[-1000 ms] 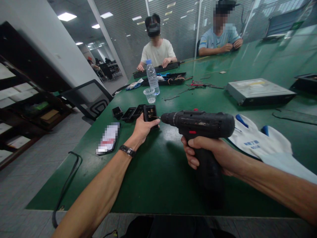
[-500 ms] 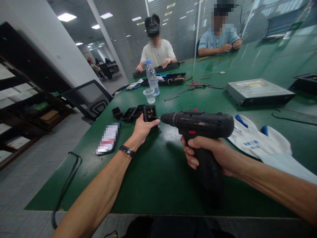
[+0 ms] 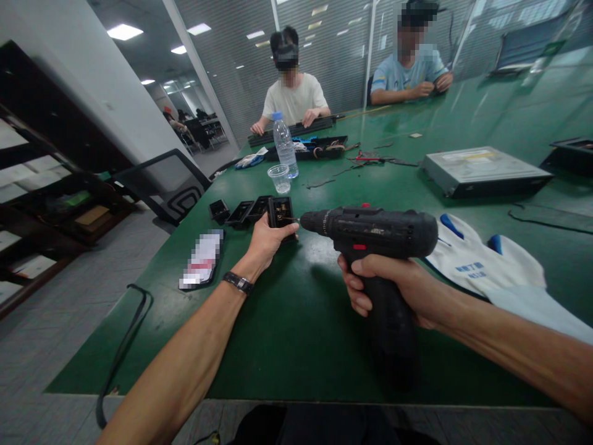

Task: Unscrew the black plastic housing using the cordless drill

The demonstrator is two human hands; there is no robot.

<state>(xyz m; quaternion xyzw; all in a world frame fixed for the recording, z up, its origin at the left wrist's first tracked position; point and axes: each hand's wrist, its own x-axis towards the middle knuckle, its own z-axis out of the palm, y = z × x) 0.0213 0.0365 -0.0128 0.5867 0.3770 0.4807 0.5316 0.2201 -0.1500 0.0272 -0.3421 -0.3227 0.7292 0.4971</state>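
My right hand (image 3: 384,278) is wrapped round the grip of a black cordless drill (image 3: 380,230) with red buttons, its nose pointing left. A thin bit runs from the chuck into a small black box (image 3: 283,210) with brass-coloured parts inside. My left hand (image 3: 269,241) grips that box by its near side, thumb along the lower edge, and holds it upright on the green table. Beside it stand more black boxes (image 3: 239,214) with open tops. Whether the bit touches a screw inside is too small to tell.
A phone (image 3: 202,259) lies left of my left hand. A plastic cup (image 3: 279,178) and a water bottle (image 3: 284,145) stand beyond the boxes. White gloves (image 3: 491,259) and a metal disc drive (image 3: 486,172) lie to the right. Two people (image 3: 295,96) sit across the table (image 3: 287,346).
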